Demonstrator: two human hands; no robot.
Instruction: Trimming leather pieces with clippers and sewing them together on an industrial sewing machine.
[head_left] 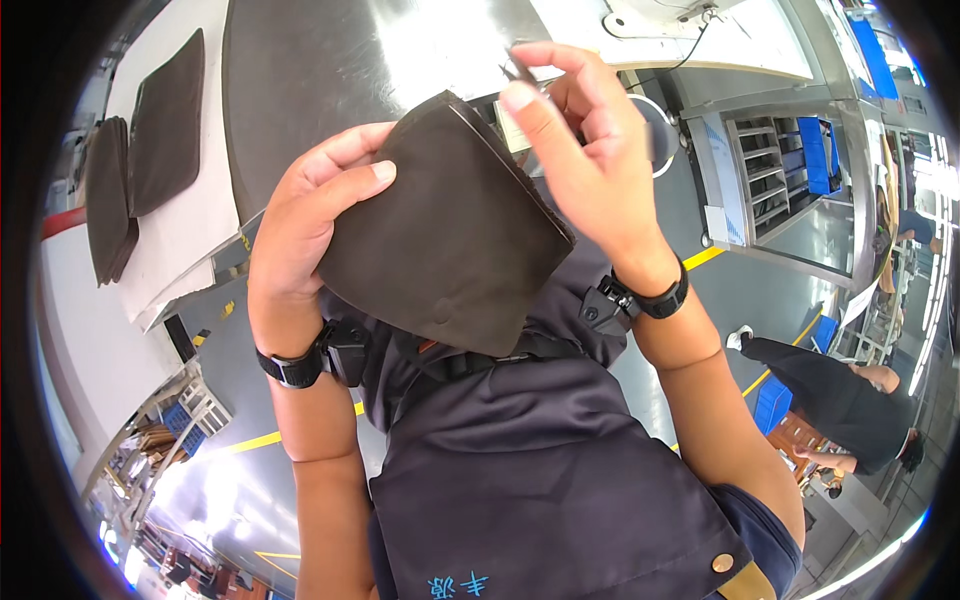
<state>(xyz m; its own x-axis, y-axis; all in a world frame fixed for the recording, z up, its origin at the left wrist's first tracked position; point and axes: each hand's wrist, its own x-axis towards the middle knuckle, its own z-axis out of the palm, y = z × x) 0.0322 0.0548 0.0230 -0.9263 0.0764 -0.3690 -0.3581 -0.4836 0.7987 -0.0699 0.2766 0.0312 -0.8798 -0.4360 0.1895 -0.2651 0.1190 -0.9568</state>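
Observation:
My left hand (322,205) is closed on the left edge of a dark brown, leather-like panel (440,235), thumb on top and fingers behind. The panel is held up in front of my apron, its rounded edge toward the lower left. Along its right side runs a straight edge where layers show. My right hand (590,140) is raised just beyond that edge, apart from the panel. Between its thumb and forefinger is a small, thin dark piece (517,68), too blurred to name.
A metal worktop (300,70) lies ahead. At left, similar dark panels (168,125) and a stack of them (112,200) rest on pale sheets. A metal rack with shelves (765,170) stands right. Another person (840,400) is on the floor farther right.

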